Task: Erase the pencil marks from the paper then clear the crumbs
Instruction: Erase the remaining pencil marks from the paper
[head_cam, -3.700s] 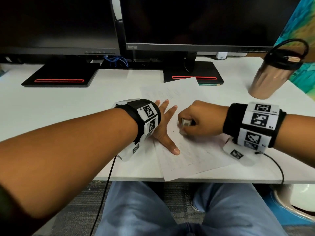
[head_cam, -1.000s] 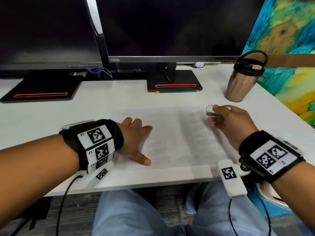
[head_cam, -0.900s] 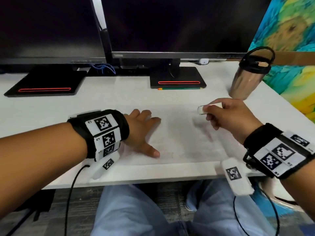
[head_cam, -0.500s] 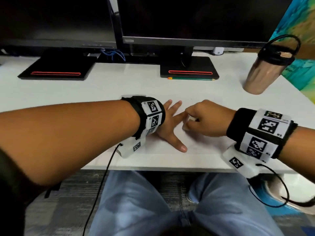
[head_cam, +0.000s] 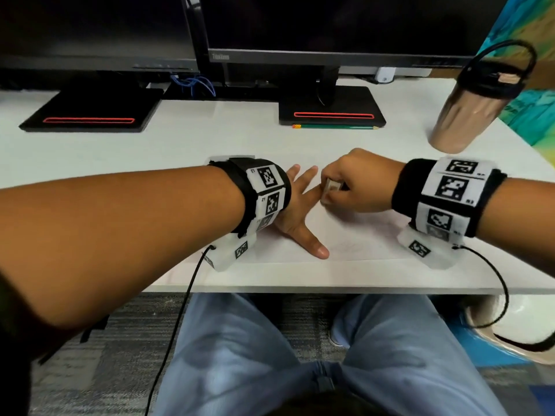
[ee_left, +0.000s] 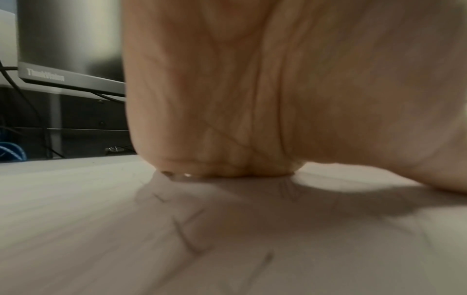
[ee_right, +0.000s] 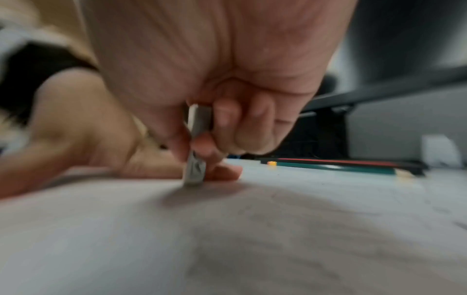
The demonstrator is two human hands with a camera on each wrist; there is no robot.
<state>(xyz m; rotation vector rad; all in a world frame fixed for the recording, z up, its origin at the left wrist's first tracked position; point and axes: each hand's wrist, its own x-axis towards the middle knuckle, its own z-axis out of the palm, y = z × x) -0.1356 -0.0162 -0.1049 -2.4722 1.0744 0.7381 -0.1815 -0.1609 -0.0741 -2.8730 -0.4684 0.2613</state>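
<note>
While the left hand [head_cam: 295, 211] is lying flat on the paper [head_cam: 360, 235] mid-frame, the right hand [head_cam: 357, 181] is pinching an eraser [head_cam: 329, 190] down onto it.

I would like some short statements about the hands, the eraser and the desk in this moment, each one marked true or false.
1. The right hand grips the eraser with its end on the paper. True.
2. The left hand is lifted above the paper. False: it lies flat on it, fingers spread.
3. A green pencil lies in front of a monitor base. True.
4. The tumbler stands at the desk's left side. False: it stands at the right.
</note>
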